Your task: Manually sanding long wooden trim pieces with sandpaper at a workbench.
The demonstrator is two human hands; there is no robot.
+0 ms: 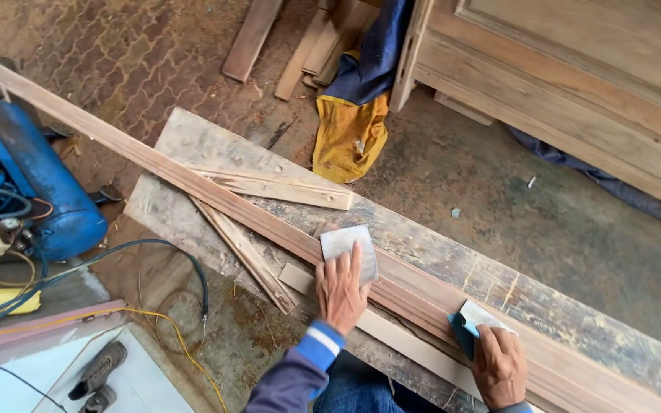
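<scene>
The left hand (340, 287) lies flat, fingers spread and pointing up the board, pressing a grey sheet of sandpaper (348, 246) down onto a long moulded wooden strip (216, 200). Nothing is clenched there; the palm and fingers simply bear on the paper, which pokes out beyond the fingertips. The right hand (499, 365) is closed over a second folded piece of sandpaper (471, 320), pale on top with a blue underside, pinned against the same strip further along, nearer the person.

The strip is reddish-brown, narrow and very long, with grooves running its length. It crosses the scene diagonally from the upper left, beside a blue air compressor (32, 187), down to the lower right, passing under both hands. It rests on a wide, weathered plank (545, 306) stained grey and scuffed, which sits over a dirty floor. Short offcuts (284, 187) lie on the plank just beyond the left hand. A yellow and blue cloth (353, 130) hangs near stacked timber and a wooden door panel (575, 76) at the far side. A black hose (185, 264) curls on the ground near the compressor
</scene>
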